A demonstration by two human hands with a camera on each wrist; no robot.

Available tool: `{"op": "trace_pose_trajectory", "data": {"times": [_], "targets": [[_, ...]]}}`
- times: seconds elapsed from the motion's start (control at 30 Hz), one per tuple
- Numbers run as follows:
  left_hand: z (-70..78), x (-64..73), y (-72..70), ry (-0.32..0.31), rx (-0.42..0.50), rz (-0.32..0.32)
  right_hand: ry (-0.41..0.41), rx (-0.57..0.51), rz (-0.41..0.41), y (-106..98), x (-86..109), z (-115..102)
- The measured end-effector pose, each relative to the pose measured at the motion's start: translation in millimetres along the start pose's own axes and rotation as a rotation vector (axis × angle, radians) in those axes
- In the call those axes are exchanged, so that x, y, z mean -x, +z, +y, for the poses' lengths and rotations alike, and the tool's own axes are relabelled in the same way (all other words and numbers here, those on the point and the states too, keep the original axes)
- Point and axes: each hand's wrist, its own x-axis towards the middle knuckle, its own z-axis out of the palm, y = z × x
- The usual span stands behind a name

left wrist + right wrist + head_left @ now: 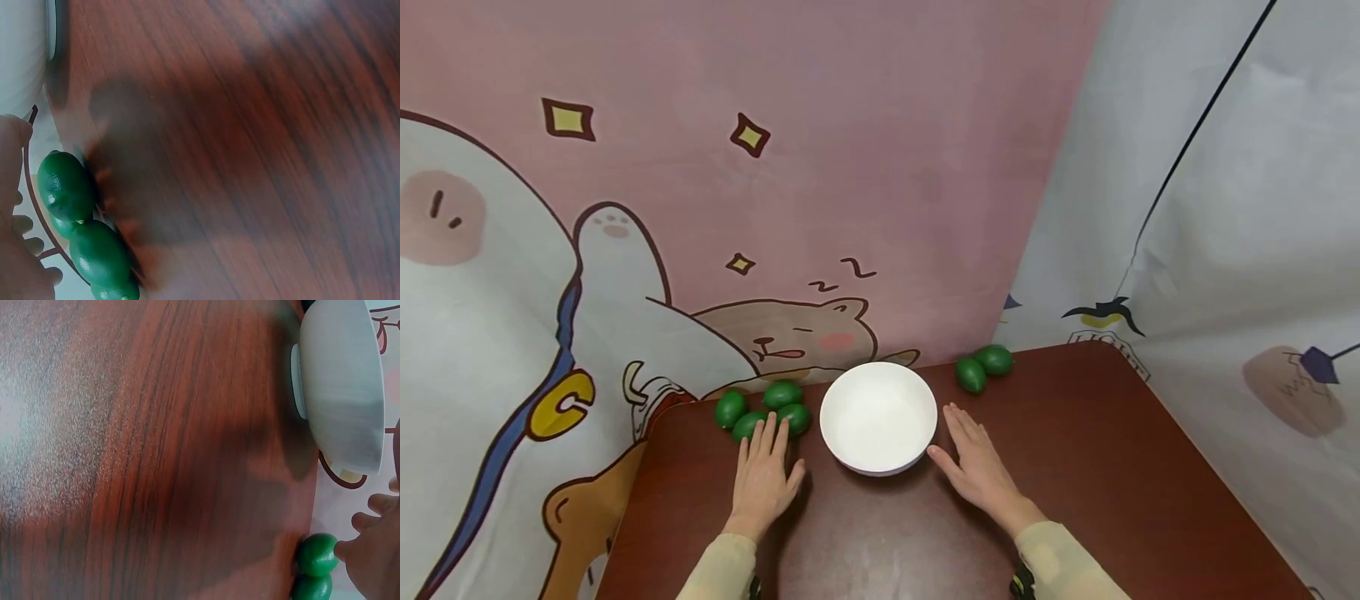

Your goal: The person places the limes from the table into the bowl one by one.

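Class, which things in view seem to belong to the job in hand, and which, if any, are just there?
Likely part of the job:
White bowl, between the hands
Four green fruits, by the left hand
Two green fruits, beyond the right hand

Probably just surroundings:
Brown table, beneath everything
Cartoon-printed backdrop, behind

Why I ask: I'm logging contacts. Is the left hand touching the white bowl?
Apart. The head view shows a strip of brown tabletop between the left hand, on its thumb side, and the white bowl.
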Motion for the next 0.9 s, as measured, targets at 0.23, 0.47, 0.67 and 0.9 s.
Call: {"op": "trace_pose_trajectory", "data": {"times": [0.23, 0.47, 0.67, 0.9], "targets": [[-1.1, -3.1, 2.5, -0.008, 0.029, -0.005, 0.022, -0.009, -0.016, 3.2, -1.4, -3.9], [-2.1, -6.5, 6.9, -0.002, 0.046, 0.019, 0.034, -0.021, -0.03, 5.2, -2.8, -6.7], [-2.3, -12.5, 7.2, -0.006, 0.055, 0.02, 0.022, -0.037, -0.026, 6.2, -3.4, -8.9], [-3.3, -20.8, 9.5, -0.016, 0.06, -0.008, 0.039, -0.038, -0.046, 8.3, -4.3, -10.7]]}}
